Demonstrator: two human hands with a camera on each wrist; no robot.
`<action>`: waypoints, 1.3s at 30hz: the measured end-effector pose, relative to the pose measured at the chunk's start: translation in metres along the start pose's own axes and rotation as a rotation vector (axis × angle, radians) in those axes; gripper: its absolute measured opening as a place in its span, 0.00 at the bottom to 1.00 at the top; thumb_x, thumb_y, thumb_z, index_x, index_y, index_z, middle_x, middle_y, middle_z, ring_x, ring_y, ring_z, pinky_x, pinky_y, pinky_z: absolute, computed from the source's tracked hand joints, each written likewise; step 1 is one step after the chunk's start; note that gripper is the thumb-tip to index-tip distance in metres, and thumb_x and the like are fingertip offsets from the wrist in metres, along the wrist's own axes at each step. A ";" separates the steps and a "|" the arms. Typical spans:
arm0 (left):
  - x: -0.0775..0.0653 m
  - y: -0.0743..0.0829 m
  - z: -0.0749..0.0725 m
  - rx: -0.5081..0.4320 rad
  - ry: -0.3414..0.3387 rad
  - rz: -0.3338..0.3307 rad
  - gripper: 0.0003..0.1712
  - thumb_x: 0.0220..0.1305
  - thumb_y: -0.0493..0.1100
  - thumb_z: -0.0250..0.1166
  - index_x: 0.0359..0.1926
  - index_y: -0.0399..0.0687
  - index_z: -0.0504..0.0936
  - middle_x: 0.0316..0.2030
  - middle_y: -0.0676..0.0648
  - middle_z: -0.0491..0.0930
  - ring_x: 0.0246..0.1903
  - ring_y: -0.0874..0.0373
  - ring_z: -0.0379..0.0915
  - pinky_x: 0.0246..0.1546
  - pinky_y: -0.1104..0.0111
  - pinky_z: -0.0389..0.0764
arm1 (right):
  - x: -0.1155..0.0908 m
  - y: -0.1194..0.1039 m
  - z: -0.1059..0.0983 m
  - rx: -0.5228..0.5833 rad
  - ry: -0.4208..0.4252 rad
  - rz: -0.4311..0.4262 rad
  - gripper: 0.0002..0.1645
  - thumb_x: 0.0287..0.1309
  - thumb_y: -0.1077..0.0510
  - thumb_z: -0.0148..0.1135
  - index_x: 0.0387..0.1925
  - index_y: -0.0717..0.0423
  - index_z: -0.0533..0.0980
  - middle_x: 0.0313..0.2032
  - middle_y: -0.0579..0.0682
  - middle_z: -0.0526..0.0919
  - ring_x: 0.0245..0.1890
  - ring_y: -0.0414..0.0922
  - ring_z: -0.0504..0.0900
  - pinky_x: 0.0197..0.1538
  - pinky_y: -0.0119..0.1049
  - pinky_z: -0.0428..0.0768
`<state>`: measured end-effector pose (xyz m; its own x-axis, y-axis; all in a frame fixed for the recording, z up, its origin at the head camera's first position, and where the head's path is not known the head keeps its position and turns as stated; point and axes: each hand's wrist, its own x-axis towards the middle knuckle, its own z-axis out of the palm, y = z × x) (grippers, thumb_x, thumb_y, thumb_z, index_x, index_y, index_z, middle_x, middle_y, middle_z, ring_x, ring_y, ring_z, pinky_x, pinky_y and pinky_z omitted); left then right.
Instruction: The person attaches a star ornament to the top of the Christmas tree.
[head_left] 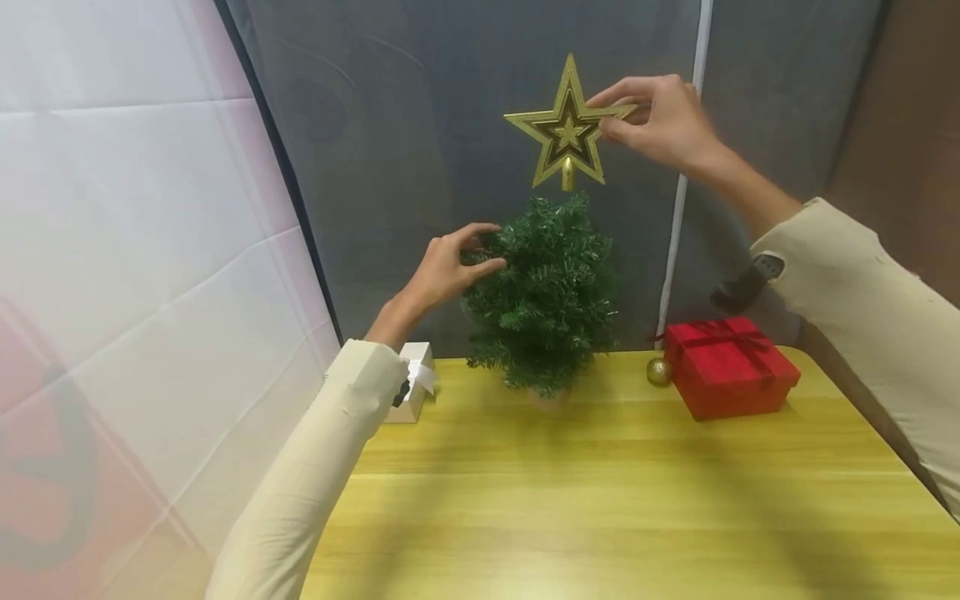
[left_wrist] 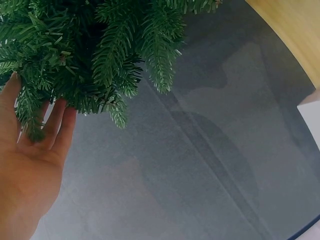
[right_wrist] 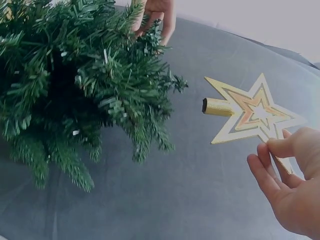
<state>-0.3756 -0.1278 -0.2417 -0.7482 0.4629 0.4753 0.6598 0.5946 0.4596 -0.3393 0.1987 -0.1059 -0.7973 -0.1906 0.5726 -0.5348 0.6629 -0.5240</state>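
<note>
My right hand pinches a gold star tree topper by its right-hand point. The star stands upright, and the short tube at its base is just above the top of a small green artificial Christmas tree. In the right wrist view the tube's dark open end faces the tree, with a gap between them. At the tree's upper left side is my left hand, its thumb and fingers spread apart. The left wrist view shows a branch tip between that thumb and the loosely bent fingers, which reach in among the needles.
The tree's base rests on a yellow wood-grain table. A red gift box with a dark ribbon and a gold ball ornament are on the right. A white box sits behind my left forearm. A grey curtain hangs behind.
</note>
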 end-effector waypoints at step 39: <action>0.010 0.003 0.011 0.008 -0.014 -0.004 0.34 0.69 0.53 0.72 0.73 0.55 0.74 0.67 0.42 0.77 0.62 0.48 0.78 0.62 0.49 0.78 | 0.021 0.009 0.047 -0.030 -0.051 0.029 0.18 0.71 0.54 0.66 0.60 0.46 0.84 0.48 0.55 0.90 0.29 0.31 0.85 0.20 0.28 0.66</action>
<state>-0.3816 -0.1145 -0.2438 -0.7518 0.4696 0.4628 0.6562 0.6016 0.4555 -0.3738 0.1669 -0.1284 -0.8262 -0.2071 0.5239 -0.5030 0.6901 -0.5204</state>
